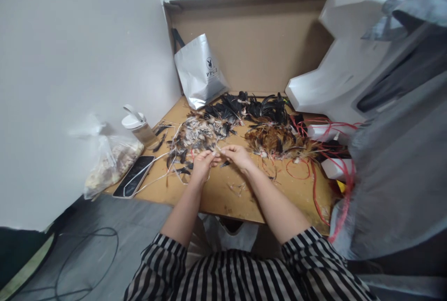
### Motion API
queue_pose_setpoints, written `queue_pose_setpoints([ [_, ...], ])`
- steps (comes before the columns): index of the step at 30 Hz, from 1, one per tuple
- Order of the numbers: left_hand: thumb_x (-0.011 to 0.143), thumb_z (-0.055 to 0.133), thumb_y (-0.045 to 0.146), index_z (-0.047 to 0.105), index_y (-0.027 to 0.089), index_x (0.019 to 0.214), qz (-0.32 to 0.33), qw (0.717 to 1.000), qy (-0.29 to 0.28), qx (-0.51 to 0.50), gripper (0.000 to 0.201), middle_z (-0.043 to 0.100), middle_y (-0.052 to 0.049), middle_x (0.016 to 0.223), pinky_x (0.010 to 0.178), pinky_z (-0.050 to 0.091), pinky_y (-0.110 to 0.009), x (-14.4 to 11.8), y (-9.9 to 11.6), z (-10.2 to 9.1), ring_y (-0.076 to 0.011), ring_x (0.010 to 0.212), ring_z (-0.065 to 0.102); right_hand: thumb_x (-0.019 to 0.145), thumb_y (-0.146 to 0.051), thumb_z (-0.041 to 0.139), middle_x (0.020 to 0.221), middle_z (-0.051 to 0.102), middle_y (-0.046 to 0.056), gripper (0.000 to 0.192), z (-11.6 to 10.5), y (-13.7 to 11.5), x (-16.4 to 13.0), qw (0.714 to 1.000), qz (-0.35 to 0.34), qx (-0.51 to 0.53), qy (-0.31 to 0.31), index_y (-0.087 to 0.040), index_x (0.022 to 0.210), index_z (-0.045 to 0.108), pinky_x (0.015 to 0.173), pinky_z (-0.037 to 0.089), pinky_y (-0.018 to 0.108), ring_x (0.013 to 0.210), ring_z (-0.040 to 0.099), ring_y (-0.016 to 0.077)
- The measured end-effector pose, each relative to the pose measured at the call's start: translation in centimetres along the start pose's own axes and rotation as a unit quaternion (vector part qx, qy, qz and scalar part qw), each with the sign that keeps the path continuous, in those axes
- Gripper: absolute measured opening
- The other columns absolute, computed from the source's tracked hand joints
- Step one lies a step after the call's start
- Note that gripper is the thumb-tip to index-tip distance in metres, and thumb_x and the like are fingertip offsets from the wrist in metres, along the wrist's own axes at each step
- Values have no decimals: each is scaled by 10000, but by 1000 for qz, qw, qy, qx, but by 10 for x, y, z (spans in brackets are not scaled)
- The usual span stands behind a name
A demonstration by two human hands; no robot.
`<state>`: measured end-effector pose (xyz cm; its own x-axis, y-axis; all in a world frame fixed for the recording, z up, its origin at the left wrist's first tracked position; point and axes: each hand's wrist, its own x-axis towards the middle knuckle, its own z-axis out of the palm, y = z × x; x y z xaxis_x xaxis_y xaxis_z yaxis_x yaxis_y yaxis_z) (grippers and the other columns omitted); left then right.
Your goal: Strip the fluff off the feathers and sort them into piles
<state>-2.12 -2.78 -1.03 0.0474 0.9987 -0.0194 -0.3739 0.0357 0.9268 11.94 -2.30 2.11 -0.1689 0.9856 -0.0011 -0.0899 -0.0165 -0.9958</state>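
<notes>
My left hand (204, 163) and my right hand (238, 157) meet fingertip to fingertip over the front of the wooden table. Both are closed in a pinch around a small pale feather (218, 148), mostly hidden by the fingers. Right behind them spreads a loose pile of grey-white and brown feathers (199, 132). To the right of my right hand lies a heap of golden-brown feathers (270, 140). Black feathers (232, 107) form a row farther back. A white cord (157, 158) runs from the left side toward my left hand.
On the left are a phone (134, 176), a plastic bag of pale pieces (113, 159) and a lidded cup (141, 128). A silver bag (199, 70) leans at the back. Red strings (314, 189) trail over the table's (223, 201) right side, beside grey cloth (401, 166).
</notes>
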Motion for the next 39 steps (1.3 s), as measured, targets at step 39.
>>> queue_pose_setpoints([
  [39, 610, 637, 357, 591, 120, 700, 11, 996, -46, 77, 257, 641, -69, 693, 424, 366, -176, -3, 1, 2, -93, 499, 543, 536, -390, 674, 614, 578, -14, 326, 3, 9, 1, 999, -6, 48, 7, -141, 715, 563, 523, 361, 206, 524, 489, 78],
])
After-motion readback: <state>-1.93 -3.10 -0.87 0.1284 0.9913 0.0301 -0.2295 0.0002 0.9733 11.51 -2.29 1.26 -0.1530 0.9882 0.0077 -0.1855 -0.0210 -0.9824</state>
